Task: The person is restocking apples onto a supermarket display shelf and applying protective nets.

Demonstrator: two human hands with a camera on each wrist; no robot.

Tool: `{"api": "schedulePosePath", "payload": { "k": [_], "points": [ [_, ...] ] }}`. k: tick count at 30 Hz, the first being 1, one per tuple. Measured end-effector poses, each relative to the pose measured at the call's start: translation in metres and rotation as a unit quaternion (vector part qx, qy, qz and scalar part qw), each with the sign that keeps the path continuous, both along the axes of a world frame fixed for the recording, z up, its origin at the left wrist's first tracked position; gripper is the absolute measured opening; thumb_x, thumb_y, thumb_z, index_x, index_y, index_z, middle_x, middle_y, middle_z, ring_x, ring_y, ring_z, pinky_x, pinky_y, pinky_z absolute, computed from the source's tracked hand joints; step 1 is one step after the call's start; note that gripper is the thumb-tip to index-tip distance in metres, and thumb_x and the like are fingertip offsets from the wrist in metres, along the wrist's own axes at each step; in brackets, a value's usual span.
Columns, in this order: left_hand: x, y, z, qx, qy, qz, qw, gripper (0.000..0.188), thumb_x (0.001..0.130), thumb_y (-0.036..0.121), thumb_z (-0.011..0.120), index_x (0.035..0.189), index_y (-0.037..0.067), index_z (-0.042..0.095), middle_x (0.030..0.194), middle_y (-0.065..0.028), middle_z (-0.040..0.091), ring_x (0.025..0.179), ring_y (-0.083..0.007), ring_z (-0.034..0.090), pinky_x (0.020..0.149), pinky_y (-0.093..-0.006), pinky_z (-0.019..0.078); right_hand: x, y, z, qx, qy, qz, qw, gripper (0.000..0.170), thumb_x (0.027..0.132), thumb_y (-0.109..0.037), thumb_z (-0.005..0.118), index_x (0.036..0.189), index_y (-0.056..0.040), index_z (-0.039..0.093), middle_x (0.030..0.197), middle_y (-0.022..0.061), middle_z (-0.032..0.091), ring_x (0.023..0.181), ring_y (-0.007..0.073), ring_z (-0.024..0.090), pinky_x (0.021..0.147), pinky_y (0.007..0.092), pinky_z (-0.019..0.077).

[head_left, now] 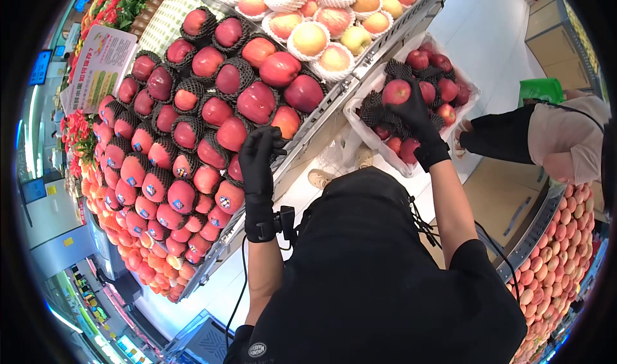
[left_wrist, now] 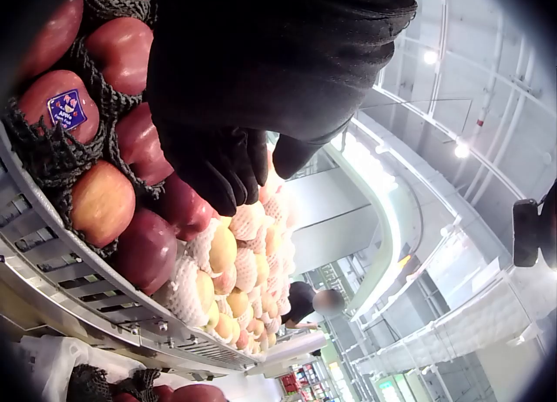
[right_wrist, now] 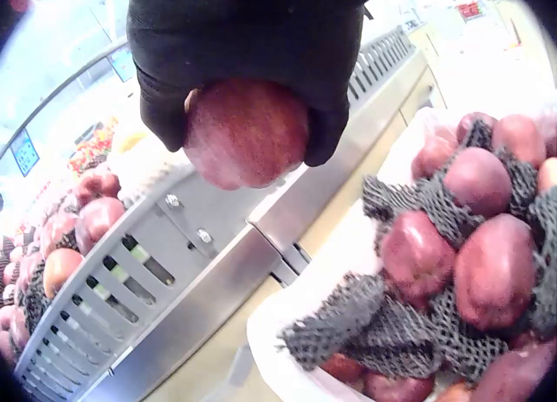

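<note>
My right hand, in a black glove, grips a red apple above the near-left part of a white-lined crate. In the right wrist view the gloved fingers and thumb curl round the apple, which has no net on it. Inside the crate lie red apples and black foam nets. My left hand, also gloved in black, hangs over the edge of the red apple display with loosely bent fingers. The left wrist view shows that hand above red apples, holding nothing visible.
Pale apples in white nets fill the upper display. A slotted metal rail borders the stand beside the crate. Another person stands at the right near a green bag. More fruit is piled at lower right.
</note>
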State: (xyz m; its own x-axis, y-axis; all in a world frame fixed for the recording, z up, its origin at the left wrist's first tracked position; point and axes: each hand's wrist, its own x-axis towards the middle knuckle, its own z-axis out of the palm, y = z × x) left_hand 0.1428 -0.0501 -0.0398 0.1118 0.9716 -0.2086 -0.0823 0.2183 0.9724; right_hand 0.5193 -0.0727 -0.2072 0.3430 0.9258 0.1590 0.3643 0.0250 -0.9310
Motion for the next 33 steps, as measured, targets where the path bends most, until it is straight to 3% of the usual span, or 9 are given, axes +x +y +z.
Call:
{"api": "schedulePosePath", "payload": {
  "k": [2,6,10,19,22,31,33],
  "points": [
    [-0.003,0.000,0.001,0.005,-0.006,0.006,1.000,0.022,0.096,0.017,0.056,0.109,-0.001,0.060,0.097,-0.0077,0.067,0.079,-0.0118,0.062,0.069,-0.0266,0.0520,-0.006,0.016,0.030,0.035,0.006,0.008,0.999,0.086,0.057,-0.020,0.088,0.128,-0.0044,0.042,0.122,0.0124,0.051,0.114,0.0265,0.052,0.099,0.0387,0.0437],
    [-0.012,0.000,0.002,0.015,-0.017,0.019,1.000,0.022,0.096,0.016,0.056,0.109,-0.001,0.060,0.095,-0.0066,0.066,0.078,-0.0106,0.061,0.068,-0.0251,0.0511,-0.031,0.041,0.099,0.011,-0.092,0.017,0.996,0.087,0.060,-0.022,0.088,0.131,-0.0022,0.041,0.122,0.0127,0.052,0.114,0.0252,0.052,0.100,0.0374,0.0439],
    [-0.025,-0.003,0.007,0.032,0.003,0.032,0.999,0.022,0.096,0.016,0.055,0.111,0.000,0.060,0.096,-0.0065,0.067,0.079,-0.0110,0.062,0.067,-0.0245,0.0507,-0.067,0.065,0.142,0.047,-0.059,0.051,0.996,0.090,0.061,-0.024,0.088,0.133,-0.0022,0.039,0.125,0.0135,0.050,0.117,0.0248,0.050,0.101,0.0378,0.0427],
    [-0.063,-0.004,0.001,0.046,-0.063,0.065,0.995,0.023,0.095,0.014,0.057,0.112,-0.002,0.059,0.099,-0.0098,0.066,0.082,-0.0147,0.064,0.069,-0.0295,0.0544,-0.154,0.104,0.190,0.081,0.029,0.168,0.982,0.091,0.063,-0.027,0.086,0.136,0.0000,0.038,0.128,0.0153,0.049,0.121,0.0260,0.048,0.103,0.0389,0.0406],
    [-0.078,-0.005,0.002,0.084,-0.063,0.077,0.991,0.023,0.095,0.013,0.056,0.113,-0.002,0.058,0.105,-0.0111,0.065,0.086,-0.0166,0.064,0.075,-0.0315,0.0551,-0.187,0.103,0.209,0.085,-0.026,0.211,0.974,0.093,0.062,-0.028,0.087,0.136,-0.0004,0.038,0.128,0.0162,0.051,0.122,0.0269,0.048,0.103,0.0389,0.0405],
    [-0.108,0.001,0.019,0.137,-0.109,0.075,0.982,0.026,0.093,0.003,0.058,0.118,-0.001,0.055,0.115,-0.0086,0.061,0.103,-0.0169,0.061,0.089,-0.0311,0.0505,-0.281,0.094,0.231,0.088,0.045,0.295,0.950,0.098,0.061,-0.023,0.087,0.140,-0.0011,0.034,0.134,0.0165,0.045,0.126,0.0260,0.044,0.106,0.0394,0.0386],
    [-0.116,0.004,0.018,0.155,-0.111,0.056,0.980,0.046,0.088,0.000,0.063,0.131,0.002,0.047,0.129,-0.0100,0.052,0.112,-0.0197,0.057,0.091,-0.0335,0.0508,-0.299,0.094,0.230,0.112,0.029,0.302,0.946,0.098,0.062,-0.022,0.086,0.141,-0.0010,0.033,0.135,0.0165,0.044,0.127,0.0257,0.043,0.106,0.0394,0.0380]
  ]
}}
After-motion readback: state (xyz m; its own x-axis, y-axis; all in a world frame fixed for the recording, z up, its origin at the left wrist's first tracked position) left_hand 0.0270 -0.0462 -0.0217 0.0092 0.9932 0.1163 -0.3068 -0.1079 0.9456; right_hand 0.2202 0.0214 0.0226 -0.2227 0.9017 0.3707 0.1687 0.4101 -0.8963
